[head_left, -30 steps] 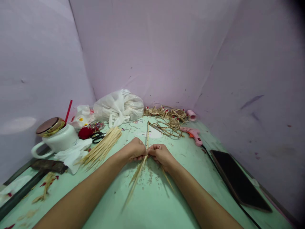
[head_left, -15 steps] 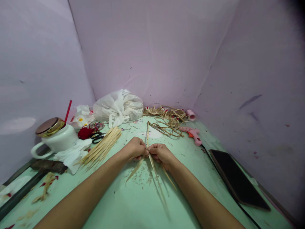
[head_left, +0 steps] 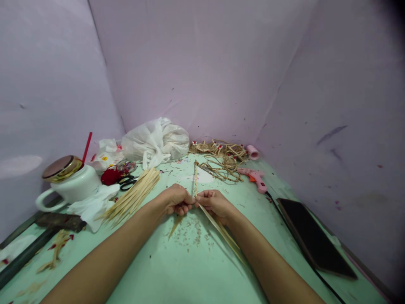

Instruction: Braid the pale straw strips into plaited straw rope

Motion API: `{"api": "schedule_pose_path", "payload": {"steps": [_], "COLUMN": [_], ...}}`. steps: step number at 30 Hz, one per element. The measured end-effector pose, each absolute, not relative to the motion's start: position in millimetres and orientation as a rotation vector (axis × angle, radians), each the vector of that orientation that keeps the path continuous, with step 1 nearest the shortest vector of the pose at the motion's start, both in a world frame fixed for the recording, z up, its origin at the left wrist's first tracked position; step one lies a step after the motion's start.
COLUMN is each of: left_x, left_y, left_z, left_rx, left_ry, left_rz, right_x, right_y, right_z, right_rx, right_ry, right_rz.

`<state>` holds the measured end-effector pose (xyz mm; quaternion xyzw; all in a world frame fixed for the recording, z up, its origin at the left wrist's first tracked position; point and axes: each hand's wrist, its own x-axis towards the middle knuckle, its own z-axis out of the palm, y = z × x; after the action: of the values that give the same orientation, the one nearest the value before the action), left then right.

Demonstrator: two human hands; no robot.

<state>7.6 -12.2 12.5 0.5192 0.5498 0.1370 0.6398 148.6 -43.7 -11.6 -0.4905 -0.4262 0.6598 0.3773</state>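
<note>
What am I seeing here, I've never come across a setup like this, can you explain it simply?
There's no machine: these are a person's bare left hand and right hand, seen from a camera worn on their head, looking forward and down. Both hands pinch the near end of a thin straw-coloured braid; loose strands trail from it. On the green table lie pale strips, scissors and a hammer at left, a pink glue gun and a dark flat device at right.
</note>
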Motion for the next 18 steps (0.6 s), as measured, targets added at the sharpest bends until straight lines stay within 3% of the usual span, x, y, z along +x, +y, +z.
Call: {"api": "schedule_pose_path", "payload": {"steps": [18], "left_x": [8.9], "left_y": [-13.3], "left_z": [5.9], "left_rx": [1.323], "left_ry": [1.228], "left_rz": [0.357], "right_x": [159.2], "right_y": [-40.0], "right_z": [-9.4], "right_rx": [-1.303], "right_ry": [-1.285], "right_rz": [1.565]}}
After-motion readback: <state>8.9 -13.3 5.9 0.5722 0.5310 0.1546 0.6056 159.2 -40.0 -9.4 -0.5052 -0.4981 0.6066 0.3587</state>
